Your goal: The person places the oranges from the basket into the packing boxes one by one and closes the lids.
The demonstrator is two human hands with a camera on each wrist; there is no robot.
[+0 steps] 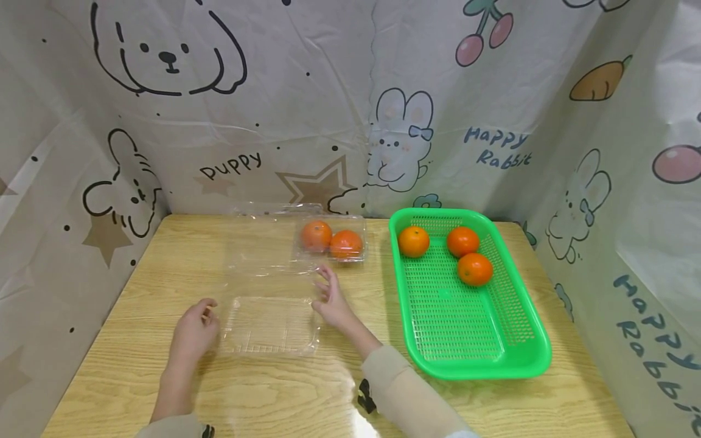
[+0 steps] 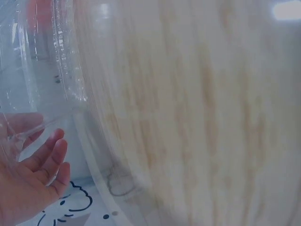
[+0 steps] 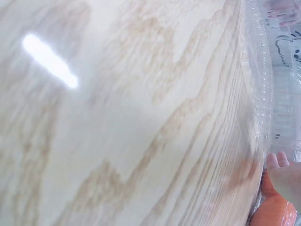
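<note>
A clear plastic clamshell box (image 1: 271,325) lies with its lid raised on the wooden table, between both hands. My left hand (image 1: 196,328) is at its left side with fingers loosely bent. The left wrist view shows the box's clear edge crossing in front of the fingers of this hand (image 2: 40,174). At the right side, near the fold, my right hand (image 1: 333,304) has thumb and fingers spread apart. Only part of this hand (image 3: 286,176) appears in the right wrist view, beside the plastic. The see-through lid (image 1: 268,240) stands behind the base.
Behind the box at right, another clear box (image 1: 358,226) contains two oranges (image 1: 316,235). A green plastic basket (image 1: 408,328) stands on the table to the right, with three oranges (image 1: 475,269) inside. Printed cloth (image 1: 306,121) walls enclose the table (image 1: 137,286) at the back and sides.
</note>
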